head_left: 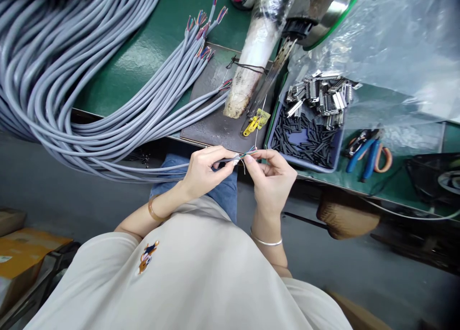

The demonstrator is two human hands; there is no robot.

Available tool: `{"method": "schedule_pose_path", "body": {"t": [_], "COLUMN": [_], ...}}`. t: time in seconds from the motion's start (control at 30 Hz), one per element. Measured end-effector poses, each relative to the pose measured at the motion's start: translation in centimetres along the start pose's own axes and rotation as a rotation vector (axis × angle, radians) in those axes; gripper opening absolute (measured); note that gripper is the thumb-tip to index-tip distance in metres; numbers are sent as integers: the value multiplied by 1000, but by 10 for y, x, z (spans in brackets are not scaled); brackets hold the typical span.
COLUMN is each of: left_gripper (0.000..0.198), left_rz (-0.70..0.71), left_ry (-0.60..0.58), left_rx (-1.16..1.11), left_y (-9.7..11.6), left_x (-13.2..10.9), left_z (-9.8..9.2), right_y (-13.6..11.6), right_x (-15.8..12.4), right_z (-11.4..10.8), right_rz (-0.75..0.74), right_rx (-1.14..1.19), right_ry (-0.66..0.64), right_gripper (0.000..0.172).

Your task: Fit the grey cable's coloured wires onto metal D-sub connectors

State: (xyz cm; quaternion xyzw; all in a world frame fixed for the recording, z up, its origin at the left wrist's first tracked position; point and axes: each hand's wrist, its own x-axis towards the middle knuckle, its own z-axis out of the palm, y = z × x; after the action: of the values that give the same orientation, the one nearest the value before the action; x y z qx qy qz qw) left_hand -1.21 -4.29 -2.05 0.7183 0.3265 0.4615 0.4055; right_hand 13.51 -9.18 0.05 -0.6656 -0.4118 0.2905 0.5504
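Observation:
My left hand (206,169) pinches the end of a grey multi-core cable (172,169) between thumb and fingers, just off the table's front edge. Thin coloured wires (248,153) fan out of that end, red, green, blue and white among them. Thumb and forefinger of my right hand (271,179) are closed on these wires, close to my left fingertips. Above my hands a small yellow tool (252,125) lies on a dark plate (215,130). A large bundle of similar grey cables (118,133) runs off to the left, their stripped ends showing coloured wires.
Right of my hands, a bluish tray (338,155) holds black sleeves (305,140) and metal connectors (323,97). Blue-handled pliers (372,157) lie beyond it. A plastic-wrapped tube (249,66) slants down over the plate. Clear plastic sheeting (398,56) covers the back right.

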Motion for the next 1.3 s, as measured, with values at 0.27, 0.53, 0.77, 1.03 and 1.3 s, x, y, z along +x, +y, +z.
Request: {"method": "schedule_pose_path", "body": {"t": [0.27, 0.53, 0.77, 1.03, 1.3], "left_gripper": [9, 11, 8, 8, 9], "left_rz": [64, 118, 239, 404, 405], "left_ry": [50, 99, 154, 188, 155], "left_rx": [65, 118, 187, 323, 357], "left_y": [0, -1, -6, -9, -8], "left_x": [-1, -1, -1, 1, -3], "left_z": [3, 6, 9, 12, 13], "right_y": [2, 5, 4, 7, 4], "right_x": [-1, -8, -6, -1, -3], "right_z": [-2, -2, 0, -1, -4], "right_rz": [-77, -459, -146, 33, 38], "right_rx": [-66, -311, -140, 12, -46], "right_ry": [-40, 60, 35, 42, 32], "right_gripper": [13, 8, 11, 14, 18]}}
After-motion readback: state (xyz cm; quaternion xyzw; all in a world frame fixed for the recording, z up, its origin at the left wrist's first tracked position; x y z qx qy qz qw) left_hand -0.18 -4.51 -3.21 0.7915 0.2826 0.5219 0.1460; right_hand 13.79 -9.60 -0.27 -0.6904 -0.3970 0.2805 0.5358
